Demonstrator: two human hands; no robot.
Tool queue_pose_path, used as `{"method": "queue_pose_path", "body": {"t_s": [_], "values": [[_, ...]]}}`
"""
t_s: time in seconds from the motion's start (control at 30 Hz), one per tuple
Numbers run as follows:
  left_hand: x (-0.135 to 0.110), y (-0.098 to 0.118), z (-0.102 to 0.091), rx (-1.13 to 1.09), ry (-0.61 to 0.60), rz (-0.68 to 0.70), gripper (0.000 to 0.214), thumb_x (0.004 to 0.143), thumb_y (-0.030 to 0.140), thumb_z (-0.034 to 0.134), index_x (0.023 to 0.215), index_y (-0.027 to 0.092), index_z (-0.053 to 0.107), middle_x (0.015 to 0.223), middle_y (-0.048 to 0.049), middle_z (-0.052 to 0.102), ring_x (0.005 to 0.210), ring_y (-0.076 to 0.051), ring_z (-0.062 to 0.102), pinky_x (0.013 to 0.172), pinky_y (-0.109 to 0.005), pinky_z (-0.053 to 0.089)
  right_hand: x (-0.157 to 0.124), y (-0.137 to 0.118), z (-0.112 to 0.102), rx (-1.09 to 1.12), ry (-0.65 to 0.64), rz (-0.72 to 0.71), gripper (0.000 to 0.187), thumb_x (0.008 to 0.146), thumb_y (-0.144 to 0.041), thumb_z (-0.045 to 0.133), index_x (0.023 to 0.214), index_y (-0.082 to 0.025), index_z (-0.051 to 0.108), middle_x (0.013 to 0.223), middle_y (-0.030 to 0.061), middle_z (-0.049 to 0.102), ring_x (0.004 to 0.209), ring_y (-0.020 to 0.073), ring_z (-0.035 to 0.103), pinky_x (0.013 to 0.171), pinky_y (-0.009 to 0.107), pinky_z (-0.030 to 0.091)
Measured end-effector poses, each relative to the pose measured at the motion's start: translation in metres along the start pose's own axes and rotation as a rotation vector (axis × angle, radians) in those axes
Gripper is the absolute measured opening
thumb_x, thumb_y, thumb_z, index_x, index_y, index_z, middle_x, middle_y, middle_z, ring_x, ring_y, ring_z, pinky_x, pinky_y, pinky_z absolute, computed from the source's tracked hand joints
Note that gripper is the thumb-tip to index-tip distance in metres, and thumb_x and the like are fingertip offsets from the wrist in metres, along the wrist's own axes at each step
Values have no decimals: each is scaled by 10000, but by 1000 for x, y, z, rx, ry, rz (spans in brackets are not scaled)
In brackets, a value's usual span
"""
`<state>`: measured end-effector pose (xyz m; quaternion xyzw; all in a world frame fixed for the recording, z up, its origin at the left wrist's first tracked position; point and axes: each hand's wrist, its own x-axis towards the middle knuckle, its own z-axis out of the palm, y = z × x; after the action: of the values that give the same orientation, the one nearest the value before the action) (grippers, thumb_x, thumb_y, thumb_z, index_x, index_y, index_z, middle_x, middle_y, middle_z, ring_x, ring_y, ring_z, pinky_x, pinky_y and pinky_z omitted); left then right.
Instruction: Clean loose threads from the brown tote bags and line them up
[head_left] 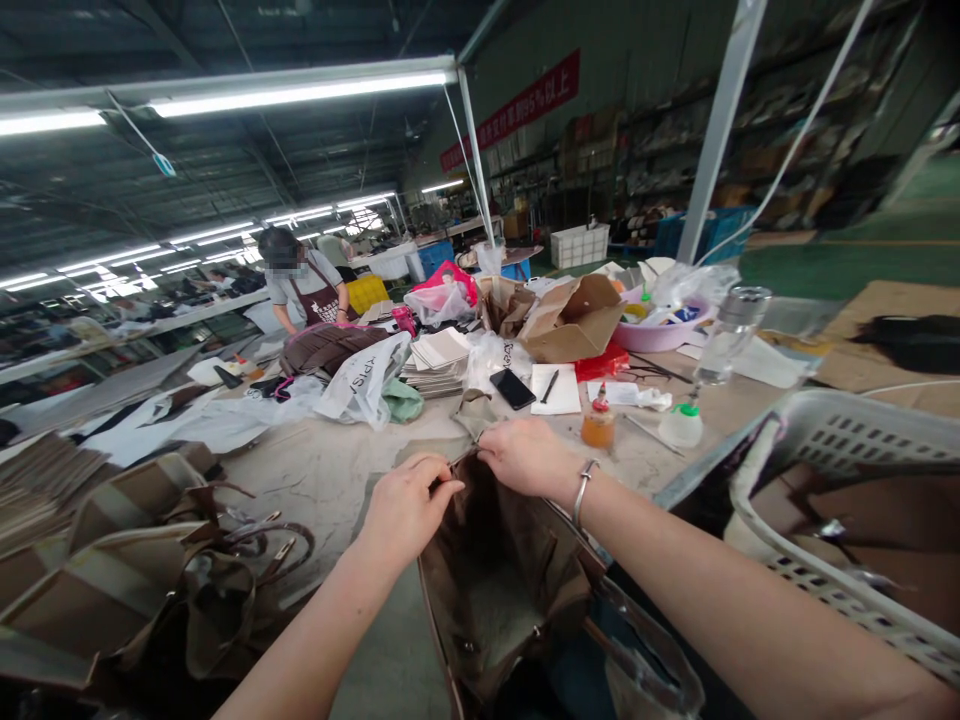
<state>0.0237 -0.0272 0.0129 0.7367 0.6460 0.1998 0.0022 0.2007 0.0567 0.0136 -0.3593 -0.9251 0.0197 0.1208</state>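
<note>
A brown handbag (495, 560) stands open in front of me, its dark inside facing up and its near part close to my body. My left hand (416, 500) pinches the bag's far rim from the left, thumb and fingers together. Right beside it, my right hand (525, 455), with a silver bangle at the wrist, grips the same rim at the far corner. A flap of the bag (475, 412) sticks up beyond my fingers. One curved handle (660, 640) wrapped in clear plastic hangs at the bag's right side.
Several unfinished bags (127, 560) lie at left. On the table are a phone (513, 389), an orange glue bottle (598, 425), a white bottle with green cap (681, 426) and stacked cards (437, 362). A white basket (847, 425) stands right. A co-worker (307, 280) works across the table.
</note>
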Motion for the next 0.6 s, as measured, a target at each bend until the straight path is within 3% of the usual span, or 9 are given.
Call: {"method": "queue_pose_path", "body": {"t_s": [0.43, 0.6], "values": [[-1, -11, 11, -21, 70, -100, 158, 772, 248, 571, 626, 188, 569, 801, -7, 664, 765, -150, 608, 731, -264, 448, 0, -4, 0, 40, -10, 53, 311, 873, -357, 394, 844, -204, 664, 912, 59, 666, 853, 202, 591, 689, 274, 407], [-2, -10, 7, 2, 78, -41, 63, 772, 269, 597, 802, 215, 605, 842, 12, 670, 772, -153, 613, 722, -266, 450, 1, -4, 2, 28, -19, 79, 340, 884, -378, 373, 873, -197, 660, 942, 71, 662, 868, 208, 590, 712, 286, 414]]}}
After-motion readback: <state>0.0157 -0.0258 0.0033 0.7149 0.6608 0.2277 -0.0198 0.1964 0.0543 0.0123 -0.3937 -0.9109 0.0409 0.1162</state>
